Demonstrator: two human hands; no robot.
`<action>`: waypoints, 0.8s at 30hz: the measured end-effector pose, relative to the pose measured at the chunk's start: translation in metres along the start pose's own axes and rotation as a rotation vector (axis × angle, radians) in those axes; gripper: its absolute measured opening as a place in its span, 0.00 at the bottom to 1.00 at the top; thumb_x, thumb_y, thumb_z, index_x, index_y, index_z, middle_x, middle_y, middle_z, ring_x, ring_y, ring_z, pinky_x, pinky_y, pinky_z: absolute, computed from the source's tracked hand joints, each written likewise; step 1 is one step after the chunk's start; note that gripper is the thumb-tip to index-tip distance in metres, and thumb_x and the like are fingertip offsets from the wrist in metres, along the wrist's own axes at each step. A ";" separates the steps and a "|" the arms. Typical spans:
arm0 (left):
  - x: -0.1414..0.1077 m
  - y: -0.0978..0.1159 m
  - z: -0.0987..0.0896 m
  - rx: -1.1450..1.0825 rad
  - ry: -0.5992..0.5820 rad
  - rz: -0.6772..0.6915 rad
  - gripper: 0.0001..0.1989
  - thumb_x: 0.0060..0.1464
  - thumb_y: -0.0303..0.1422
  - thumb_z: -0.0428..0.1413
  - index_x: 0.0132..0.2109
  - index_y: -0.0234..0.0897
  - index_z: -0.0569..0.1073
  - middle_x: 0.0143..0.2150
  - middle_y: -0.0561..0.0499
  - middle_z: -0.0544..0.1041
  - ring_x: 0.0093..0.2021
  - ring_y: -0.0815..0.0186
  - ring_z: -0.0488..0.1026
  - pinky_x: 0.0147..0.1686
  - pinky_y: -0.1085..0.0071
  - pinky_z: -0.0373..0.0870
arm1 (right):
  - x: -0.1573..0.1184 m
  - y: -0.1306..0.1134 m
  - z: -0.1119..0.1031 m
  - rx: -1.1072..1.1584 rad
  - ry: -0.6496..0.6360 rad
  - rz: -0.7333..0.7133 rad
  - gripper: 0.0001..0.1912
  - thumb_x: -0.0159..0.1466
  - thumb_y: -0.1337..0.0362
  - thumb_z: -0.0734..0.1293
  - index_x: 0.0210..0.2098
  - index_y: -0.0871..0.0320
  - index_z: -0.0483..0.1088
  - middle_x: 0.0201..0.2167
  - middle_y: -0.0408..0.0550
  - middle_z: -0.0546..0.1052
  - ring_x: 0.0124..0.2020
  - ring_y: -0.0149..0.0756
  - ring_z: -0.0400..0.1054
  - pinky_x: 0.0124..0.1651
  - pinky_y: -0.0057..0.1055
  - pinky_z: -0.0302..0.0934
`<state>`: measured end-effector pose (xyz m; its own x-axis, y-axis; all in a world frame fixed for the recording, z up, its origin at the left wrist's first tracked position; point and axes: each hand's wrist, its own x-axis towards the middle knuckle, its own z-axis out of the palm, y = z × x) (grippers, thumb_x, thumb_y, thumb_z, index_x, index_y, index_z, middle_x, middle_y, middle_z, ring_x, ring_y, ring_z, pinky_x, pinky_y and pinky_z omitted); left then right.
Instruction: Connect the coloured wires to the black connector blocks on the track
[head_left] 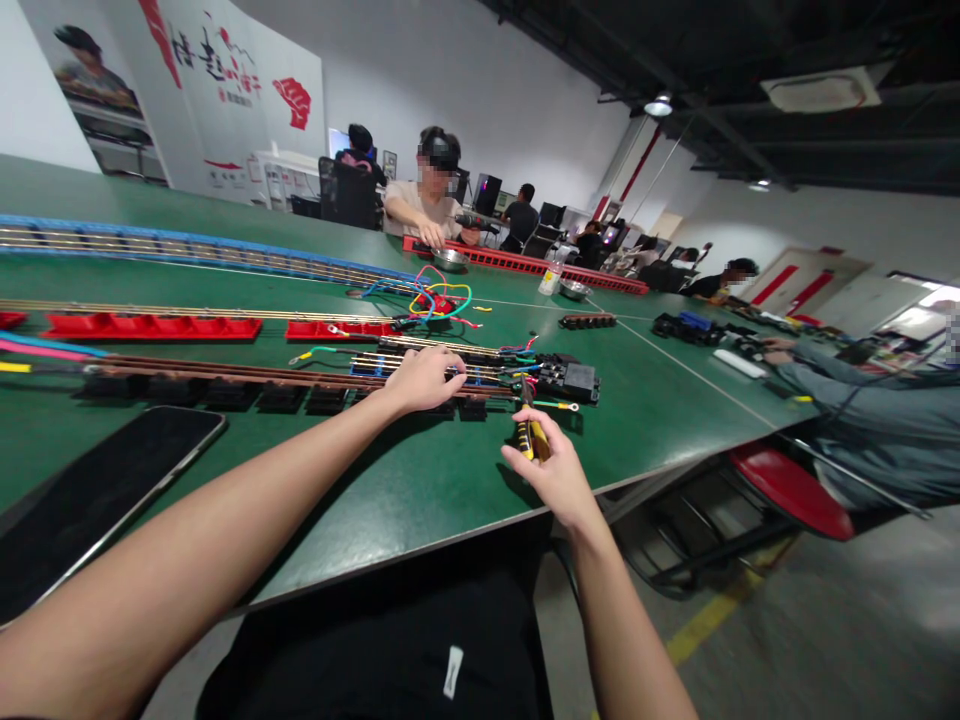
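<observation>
My right hand (553,465) is closed around the yellow-and-black handles of a pair of pliers (527,438). The pliers' jaws point away from me, at the thin coloured wires by a black end block (574,380). My left hand (426,380) lies over a long rail assembly (300,374) of brown and brass strips on black supports, its fingers curled down onto it. The fingertips are partly hidden. A green wire with a ring terminal (573,407) sticks out to the right, just beyond the pliers.
A phone (112,500) lies at the near left of the green table (420,520). Behind the assembly run red trays (154,327), a blue rail (187,248) and looped wires (450,300). Across the table a person (431,205) works by a metal bowl (450,260). A red stool (791,490) stands right.
</observation>
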<state>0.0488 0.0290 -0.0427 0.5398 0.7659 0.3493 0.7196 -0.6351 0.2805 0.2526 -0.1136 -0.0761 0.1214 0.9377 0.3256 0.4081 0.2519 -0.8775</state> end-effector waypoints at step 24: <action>0.000 -0.001 0.002 0.020 0.008 0.015 0.16 0.61 0.41 0.46 0.47 0.42 0.75 0.52 0.45 0.75 0.52 0.52 0.71 0.49 0.53 0.65 | 0.009 -0.001 -0.007 0.609 0.212 0.264 0.25 0.58 0.44 0.66 0.49 0.51 0.64 0.46 0.48 0.72 0.26 0.29 0.72 0.17 0.21 0.58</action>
<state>0.0491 0.0303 -0.0449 0.5470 0.7557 0.3602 0.7204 -0.6441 0.2572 0.2601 -0.1071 -0.0699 0.3462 0.9346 0.0817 -0.2319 0.1696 -0.9578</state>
